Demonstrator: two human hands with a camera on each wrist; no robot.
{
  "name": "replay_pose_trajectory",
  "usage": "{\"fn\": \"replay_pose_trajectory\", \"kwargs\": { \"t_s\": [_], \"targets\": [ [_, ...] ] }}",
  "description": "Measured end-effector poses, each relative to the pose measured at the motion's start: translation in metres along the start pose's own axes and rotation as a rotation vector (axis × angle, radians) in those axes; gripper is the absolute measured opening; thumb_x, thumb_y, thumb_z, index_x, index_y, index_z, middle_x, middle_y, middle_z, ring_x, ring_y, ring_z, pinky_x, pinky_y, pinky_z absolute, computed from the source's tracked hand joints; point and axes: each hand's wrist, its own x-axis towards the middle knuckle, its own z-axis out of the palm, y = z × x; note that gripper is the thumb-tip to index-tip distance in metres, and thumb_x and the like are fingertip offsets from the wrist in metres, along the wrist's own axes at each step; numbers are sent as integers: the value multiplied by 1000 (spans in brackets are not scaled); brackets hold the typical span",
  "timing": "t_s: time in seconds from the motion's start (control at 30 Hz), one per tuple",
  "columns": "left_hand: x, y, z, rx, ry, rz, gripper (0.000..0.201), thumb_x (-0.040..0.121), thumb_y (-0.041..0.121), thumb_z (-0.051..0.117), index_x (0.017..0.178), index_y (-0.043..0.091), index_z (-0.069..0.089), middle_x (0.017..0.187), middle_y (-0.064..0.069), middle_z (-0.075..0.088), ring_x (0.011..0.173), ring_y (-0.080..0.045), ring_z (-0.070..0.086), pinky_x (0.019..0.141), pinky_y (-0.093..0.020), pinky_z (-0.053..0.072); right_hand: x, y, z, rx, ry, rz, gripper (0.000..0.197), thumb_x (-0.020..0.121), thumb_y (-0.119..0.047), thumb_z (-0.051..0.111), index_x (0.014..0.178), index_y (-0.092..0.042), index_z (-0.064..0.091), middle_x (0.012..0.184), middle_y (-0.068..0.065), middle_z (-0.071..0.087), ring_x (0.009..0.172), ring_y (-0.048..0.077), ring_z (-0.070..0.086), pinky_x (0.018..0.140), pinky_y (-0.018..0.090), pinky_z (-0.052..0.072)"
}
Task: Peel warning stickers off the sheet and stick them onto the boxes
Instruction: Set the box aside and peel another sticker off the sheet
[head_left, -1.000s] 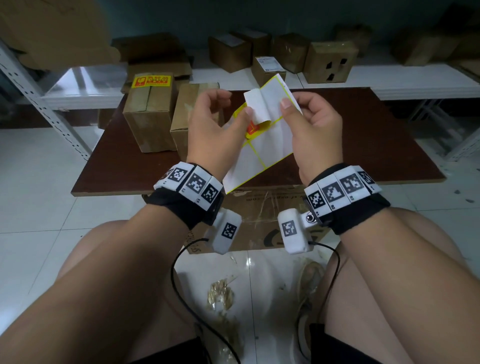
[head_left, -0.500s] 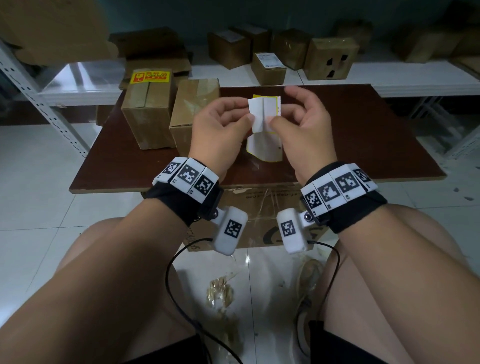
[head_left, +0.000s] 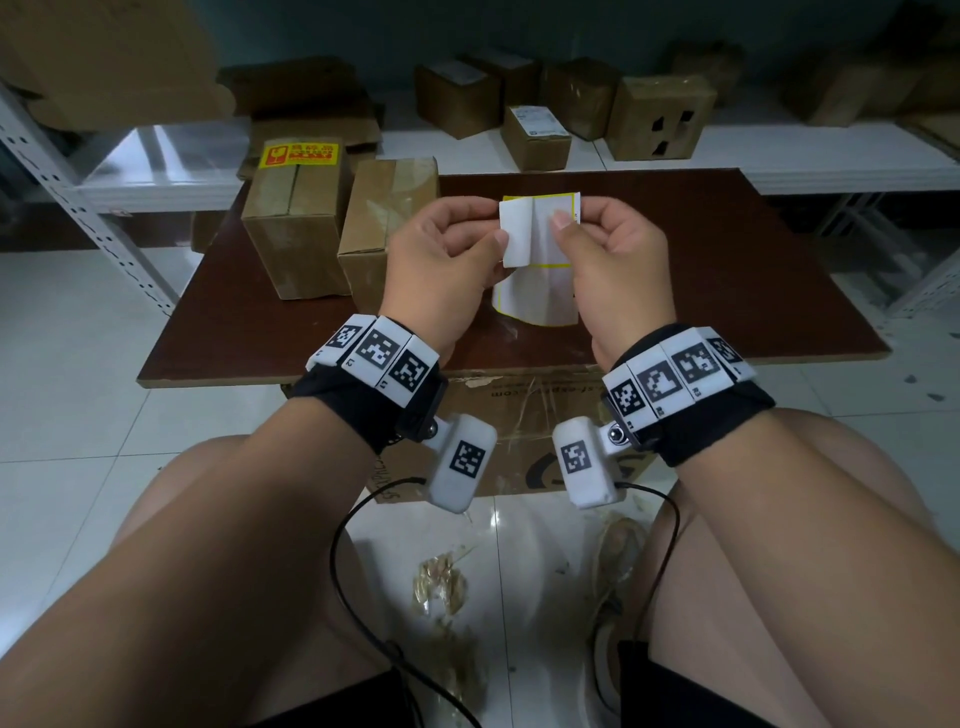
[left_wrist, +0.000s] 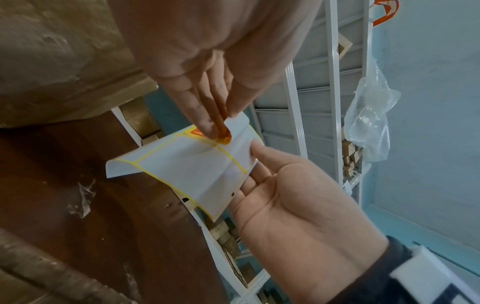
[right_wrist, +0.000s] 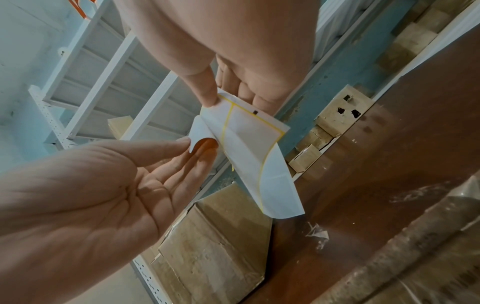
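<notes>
Above the brown table I hold a white backing sheet with yellow-edged label outlines. My left hand pinches a partly peeled warning sticker, white back toward me; its orange print shows in the left wrist view. My right hand pinches the sheet's top right corner. The sheet hangs curled below both hands. In the right wrist view the sticker curls off the sheet. Two cardboard boxes stand at the table's left: one bears a yellow sticker, the other is plain.
Several more cardboard boxes sit on the low white shelf behind the table. A larger carton lies under the table's front edge. A white perforated rack post slants at the left. My knees flank a cable on the tiled floor.
The sheet, held tilted and spread a second ago, now hangs straight down. Both hands have levelled and drawn close together, with the sticker folded further off the sheet.
</notes>
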Motion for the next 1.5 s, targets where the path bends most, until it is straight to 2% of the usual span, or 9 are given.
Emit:
{"fn": "replay_pose_trajectory", "kwargs": {
  "t_s": [0.1,0.33,0.5,0.63,0.77,1.07,1.3,1.4,1.5],
  "targets": [
    [0,0,2,-13,22,-52,10,102,3,66,110,9,67,95,-9,78,103,-24,78,85,-36,67,0,1,1,-11,5,-5,10,106,-17,65,101,-24,71,89,-7,81,84,6,75,80,28,61],
    [2,-2,2,14,10,-58,8,105,4,61,106,9,68,78,4,75,86,-8,76,86,-36,67,1,2,3,-32,8,2,12,107,-18,61,102,-22,71,87,-7,79,79,0,71,71,17,54],
    [2,-1,1,27,-9,-77,16,107,3,55,100,12,66,87,-3,75,98,-23,78,88,-43,67,1,0,4,-36,16,0,11,107,-16,61,106,-14,72,84,-9,75,68,-10,64,63,7,48],
    [2,1,-1,18,-7,-83,17,107,3,55,99,14,65,87,-2,74,97,-21,77,90,-40,66,1,1,5,-47,15,5,10,107,-18,62,104,-17,71,82,-12,75,69,-8,65,65,9,49],
    [1,2,0,-9,-4,-94,18,107,0,54,98,12,64,93,-5,74,91,-16,76,83,-32,66,1,0,6,-41,14,14,10,107,-19,62,102,-20,71,80,-12,74,70,-7,65,64,10,49],
    [1,6,-1,-36,-2,-120,22,107,-1,49,100,11,67,103,-9,72,95,-18,75,86,-33,66,1,1,9,-41,23,30,10,107,-21,62,103,-21,71,81,-13,74,69,-8,65,62,9,48],
    [-1,8,0,-35,-10,-121,28,107,-3,45,96,12,66,104,-9,70,98,-18,72,92,-39,66,2,2,9,-16,49,41,9,106,-20,63,104,-19,72,82,-11,74,72,-2,65,63,11,50],
    [-1,8,0,-30,-19,-114,28,107,-2,45,96,13,67,103,-8,71,98,-18,73,93,-40,65,0,1,9,29,53,16,5,104,-16,67,107,-15,71,85,-9,77,75,-2,69,68,14,53],
    [-1,7,1,-26,-18,-98,29,106,-2,46,95,13,67,100,-8,72,93,-16,74,93,-41,65,-1,2,9,39,8,-14,16,98,-14,75,113,-15,69,99,-1,82,91,8,78,82,24,62]
  ]
}}
